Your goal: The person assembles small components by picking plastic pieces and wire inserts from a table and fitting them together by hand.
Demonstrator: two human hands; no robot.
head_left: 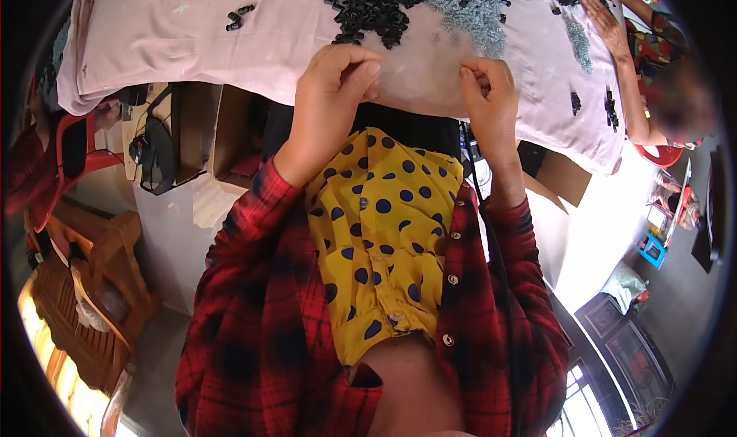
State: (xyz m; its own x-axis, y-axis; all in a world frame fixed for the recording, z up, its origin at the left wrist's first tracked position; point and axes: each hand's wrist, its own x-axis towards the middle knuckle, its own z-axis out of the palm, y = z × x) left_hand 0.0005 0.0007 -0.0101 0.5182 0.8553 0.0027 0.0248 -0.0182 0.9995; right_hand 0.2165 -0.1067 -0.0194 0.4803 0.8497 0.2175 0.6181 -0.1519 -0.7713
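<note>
My left hand (332,92) is raised at the near edge of a pale pink cloth (176,34), fingers curled in and thumb pressed against them. To its right, my right hand (493,92) is held the same way, thumb and forefinger pinched together. Whatever is between the fingers of either hand is too small or hidden to make out. Just beyond my left hand lies a heap of small black tube-like pieces (376,15). Beyond my right hand is a pile of small clear, bluish pieces (480,26).
A few loose black pieces (239,16) lie at the cloth's left. Short rows of black pieces (611,111) are at its right, near another person's forearm (633,92). A red chair (77,153) and a wooden chair (92,283) stand at left. Open boxes (238,126) sit under the table.
</note>
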